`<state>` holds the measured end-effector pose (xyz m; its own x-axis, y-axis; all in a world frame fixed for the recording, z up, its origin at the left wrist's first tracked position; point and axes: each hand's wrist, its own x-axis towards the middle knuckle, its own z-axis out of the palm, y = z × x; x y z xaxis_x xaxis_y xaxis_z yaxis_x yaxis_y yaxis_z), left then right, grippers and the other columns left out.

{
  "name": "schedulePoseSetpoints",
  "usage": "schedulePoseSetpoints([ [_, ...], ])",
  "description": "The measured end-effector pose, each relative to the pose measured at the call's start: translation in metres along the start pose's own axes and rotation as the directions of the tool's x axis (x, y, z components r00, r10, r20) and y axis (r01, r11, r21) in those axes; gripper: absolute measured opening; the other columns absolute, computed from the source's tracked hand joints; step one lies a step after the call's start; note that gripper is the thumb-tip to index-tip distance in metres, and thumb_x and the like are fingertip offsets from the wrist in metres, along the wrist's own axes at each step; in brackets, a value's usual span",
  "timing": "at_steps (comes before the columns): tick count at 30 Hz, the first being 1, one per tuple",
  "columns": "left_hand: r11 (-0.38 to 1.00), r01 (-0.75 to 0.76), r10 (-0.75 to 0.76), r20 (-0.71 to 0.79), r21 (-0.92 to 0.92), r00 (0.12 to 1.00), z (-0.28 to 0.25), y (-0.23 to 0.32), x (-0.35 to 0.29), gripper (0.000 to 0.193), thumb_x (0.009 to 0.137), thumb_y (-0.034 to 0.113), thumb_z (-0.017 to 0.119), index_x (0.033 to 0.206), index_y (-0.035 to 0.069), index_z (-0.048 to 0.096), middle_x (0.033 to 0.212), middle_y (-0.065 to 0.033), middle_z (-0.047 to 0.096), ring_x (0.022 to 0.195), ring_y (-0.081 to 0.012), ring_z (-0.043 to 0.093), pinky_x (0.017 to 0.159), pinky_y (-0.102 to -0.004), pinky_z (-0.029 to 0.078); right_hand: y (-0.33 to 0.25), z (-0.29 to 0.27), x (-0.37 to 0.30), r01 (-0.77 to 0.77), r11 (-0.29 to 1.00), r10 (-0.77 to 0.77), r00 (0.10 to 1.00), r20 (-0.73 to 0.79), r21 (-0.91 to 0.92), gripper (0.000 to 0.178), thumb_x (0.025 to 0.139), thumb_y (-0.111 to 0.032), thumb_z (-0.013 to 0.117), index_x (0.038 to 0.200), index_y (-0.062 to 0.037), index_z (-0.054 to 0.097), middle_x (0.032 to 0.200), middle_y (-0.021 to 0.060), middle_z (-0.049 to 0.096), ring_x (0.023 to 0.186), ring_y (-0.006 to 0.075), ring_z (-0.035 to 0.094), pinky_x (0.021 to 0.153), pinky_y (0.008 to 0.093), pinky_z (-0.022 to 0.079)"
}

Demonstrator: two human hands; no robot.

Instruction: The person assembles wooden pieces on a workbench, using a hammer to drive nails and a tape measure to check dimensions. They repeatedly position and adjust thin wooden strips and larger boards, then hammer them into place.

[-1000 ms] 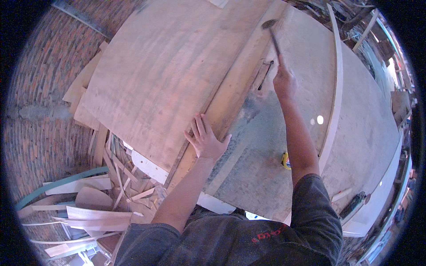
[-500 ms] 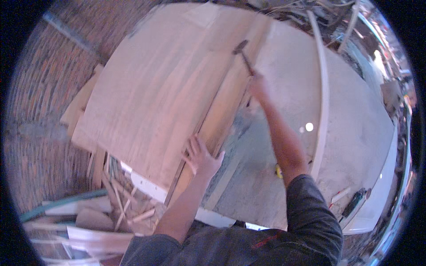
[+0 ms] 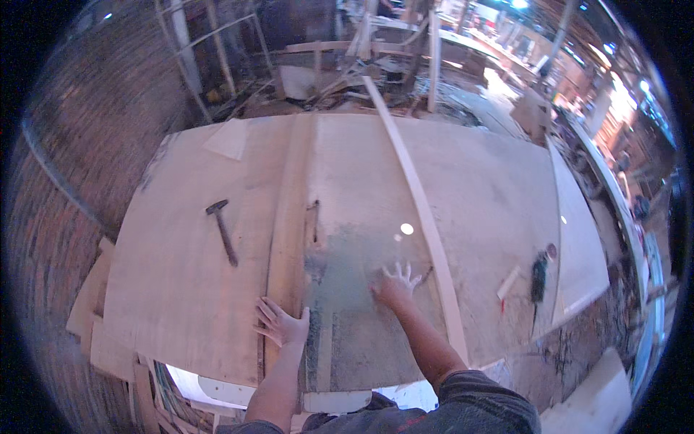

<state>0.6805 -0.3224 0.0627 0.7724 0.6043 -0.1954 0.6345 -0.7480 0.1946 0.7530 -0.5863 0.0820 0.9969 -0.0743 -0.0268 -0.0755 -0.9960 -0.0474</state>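
Note:
My left hand (image 3: 280, 322) rests with fingers spread across the near end of a long wooden plank (image 3: 287, 224) and the edge of the pale plywood sheet (image 3: 188, 289) beside it. My right hand (image 3: 396, 286) is open, fingers spread and empty, over the greyish board to the right of the plank. A hammer (image 3: 225, 235) lies on the plywood left of the plank, head pointing away from me. Close to the right hand runs a long pale wooden strip (image 3: 419, 195). A small dark thin object (image 3: 312, 220) lies at the plank's right edge; its kind is unclear.
A dark green tool (image 3: 538, 278) and a short white stick (image 3: 508, 282) lie at the right of the work surface. A small loose pale sheet (image 3: 228, 139) lies at the far left. A brick wall (image 3: 79, 166) stands left; wood scraps and posts fill the background.
The hammer has left my right hand and now lies on the plywood. That hand has moved right and opened. The view has tilted up; my left hand stays on the plank's near end.

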Motion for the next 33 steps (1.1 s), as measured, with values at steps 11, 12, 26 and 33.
schedulePoseSetpoints([
  [11, 0.991, -0.112, 0.107, -0.068, -0.07, 0.992, 0.013, -0.019, 0.0, 0.125, 0.073, 0.065, 0.073, 0.16, -0.001, 0.013, 0.169, -0.0188, 0.01, 0.156, -0.0331, 0.01, 0.12, -0.068, 0.004, 0.054, 0.05, -0.129, 0.161, 0.901, -0.035, 0.953, -0.301, 0.403, 0.033, 0.086, -0.022, 0.072, 0.118, -0.0151, 0.071, 0.119, 0.0106, 0.068, 0.121, 0.0365, 0.055, 0.101, 0.0462, 0.047],
  [12, 0.987, -0.126, 0.118, -0.086, -0.097, 0.989, 0.02, -0.027, 0.005, 0.126, 0.072, 0.066, 0.074, 0.16, -0.001, 0.013, 0.169, -0.0193, 0.01, 0.156, -0.033, 0.01, 0.12, -0.0681, 0.002, 0.064, 0.034, -0.14, 0.13, 0.918, -0.008, 0.951, -0.309, 0.375, 0.033, 0.085, -0.021, 0.072, 0.117, -0.0137, 0.071, 0.12, 0.011, 0.068, 0.12, 0.0354, 0.056, 0.101, 0.0465, 0.046],
  [26, 0.821, -0.495, 0.448, -0.217, -0.285, 0.867, -0.04, -0.072, -0.114, 0.107, 0.072, 0.043, 0.082, 0.154, -0.001, 0.03, 0.162, -0.0316, 0.016, 0.156, -0.039, 0.008, 0.117, -0.0702, -0.008, 0.261, -0.011, -0.199, -0.48, 0.859, 0.512, 0.803, -0.306, 0.179, 0.082, 0.079, -0.045, 0.081, 0.149, -0.0202, 0.046, 0.149, 0.0158, 0.046, 0.14, 0.0415, 0.039, 0.112, 0.054, 0.037],
  [33, 0.873, -0.373, 0.299, -0.259, -0.315, 0.919, -0.038, -0.151, -0.123, 0.095, 0.077, 0.036, 0.08, 0.153, 0.001, 0.034, 0.161, -0.031, 0.021, 0.155, -0.0403, 0.01, 0.117, -0.0684, -0.009, 0.278, 0.051, -0.378, -0.672, 0.662, 0.606, 0.741, 0.289, 0.332, 0.085, 0.076, -0.056, 0.079, 0.139, -0.0074, 0.05, 0.125, 0.0229, 0.062, 0.117, 0.0445, 0.058, 0.098, 0.0535, 0.047],
])
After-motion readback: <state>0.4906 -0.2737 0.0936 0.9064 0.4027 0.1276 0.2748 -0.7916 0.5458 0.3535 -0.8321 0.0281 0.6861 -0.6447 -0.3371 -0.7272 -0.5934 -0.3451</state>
